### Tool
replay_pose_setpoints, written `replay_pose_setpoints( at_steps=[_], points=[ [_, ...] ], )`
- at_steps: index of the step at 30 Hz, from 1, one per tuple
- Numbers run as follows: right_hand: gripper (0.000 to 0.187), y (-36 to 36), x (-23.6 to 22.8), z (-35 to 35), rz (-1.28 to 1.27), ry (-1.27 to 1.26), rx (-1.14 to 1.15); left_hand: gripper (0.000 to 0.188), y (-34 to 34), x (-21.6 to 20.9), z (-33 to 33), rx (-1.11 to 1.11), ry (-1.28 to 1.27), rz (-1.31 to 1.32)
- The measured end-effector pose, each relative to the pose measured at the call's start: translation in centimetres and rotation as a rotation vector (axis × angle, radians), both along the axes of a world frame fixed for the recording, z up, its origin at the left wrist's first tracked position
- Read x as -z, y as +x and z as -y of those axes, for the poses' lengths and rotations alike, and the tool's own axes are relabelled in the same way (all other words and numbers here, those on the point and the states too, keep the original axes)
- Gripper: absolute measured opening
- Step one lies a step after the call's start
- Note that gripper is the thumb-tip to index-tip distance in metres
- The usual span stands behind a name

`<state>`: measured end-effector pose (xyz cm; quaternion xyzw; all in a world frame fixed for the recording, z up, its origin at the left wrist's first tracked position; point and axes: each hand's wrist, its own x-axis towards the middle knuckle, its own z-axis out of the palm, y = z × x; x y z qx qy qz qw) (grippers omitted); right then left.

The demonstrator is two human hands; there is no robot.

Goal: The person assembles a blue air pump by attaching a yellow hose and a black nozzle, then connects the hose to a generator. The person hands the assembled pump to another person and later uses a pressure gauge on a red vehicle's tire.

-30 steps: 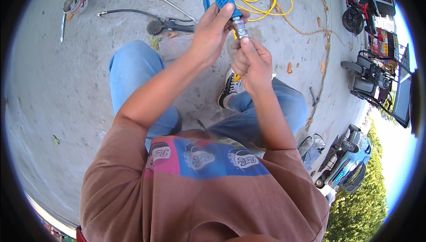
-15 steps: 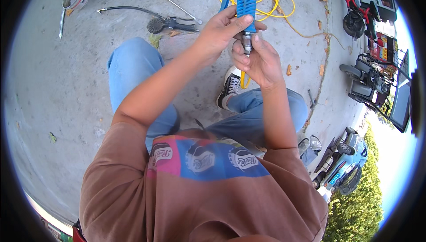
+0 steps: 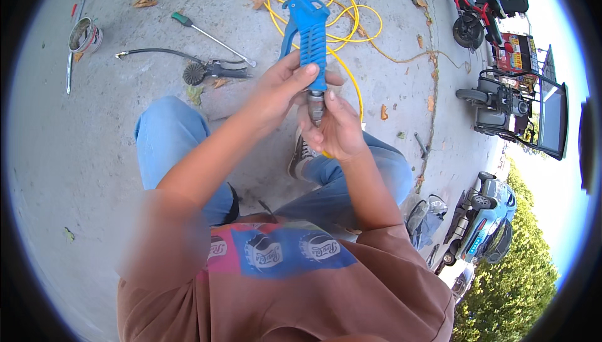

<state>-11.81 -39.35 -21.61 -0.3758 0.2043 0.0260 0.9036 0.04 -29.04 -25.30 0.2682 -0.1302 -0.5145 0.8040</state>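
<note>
A blue air blow gun [image 3: 312, 38] is held upright in front of me, its thin metal nozzle pointing away. My left hand [image 3: 282, 88] is closed around the lower part of its ribbed handle, thumb across the front. At the handle's bottom end sits a metal hose coupler [image 3: 316, 109], which the fingers of my right hand [image 3: 340, 126] grip. A yellow air hose [image 3: 353, 78] runs behind the right hand; where it meets the coupler is hidden by the fingers.
On the concrete left of the hands lie a green-handled screwdriver [image 3: 216, 41] and a tire inflator [image 3: 213, 71] with a black hose. Farther left are a small tub [image 3: 88, 36] and a metal bar [image 3: 69, 66]. Right stand a red-framed scooter [image 3: 475, 10], a cart [image 3: 508, 104] and a blue vehicle [image 3: 488, 213].
The whole view has shifted, so hands and ground things sit lower and farther left, and the gun's nozzle now shows. Both hands keep their grip on the blow gun and coupler.
</note>
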Motion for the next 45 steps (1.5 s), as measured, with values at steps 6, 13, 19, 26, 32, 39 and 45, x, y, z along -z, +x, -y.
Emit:
replay_pose_setpoints(
  at_steps=[6,13,19,26,32,39,45],
  points=[
    [0.032,-0.9,-0.4,1.3,-0.123,-0.080,-0.062,0.036,-0.6,0.2,0.7,0.069,-0.010,-0.132],
    [0.024,0.2,1.1,1.7,-0.330,-0.571,-0.005,0.029,-1.5,2.6,2.4,-0.098,0.268,-0.071],
    [0.027,-0.4,-0.7,1.5,-0.281,-0.072,0.006,0.027,-1.6,2.1,1.9,0.014,0.153,-0.118],
    [0.029,0.1,0.4,1.9,-0.383,-0.185,-0.144,0.026,-1.9,2.1,1.2,-0.065,0.256,-0.114],
    [0.033,-0.8,3.3,5.1,-0.590,-0.701,-0.143,0.036,-1.9,1.9,-0.9,0.058,0.598,0.782],
    [0.042,-6.0,4.7,3.1,-0.341,-1.073,-0.705,0.052,-0.4,1.2,-0.6,-0.093,0.067,1.922],
    [0.040,-4.6,4.6,3.0,-0.525,-0.613,-0.876,0.036,-3.8,8.3,-3.1,0.175,0.300,2.010]
  ],
)
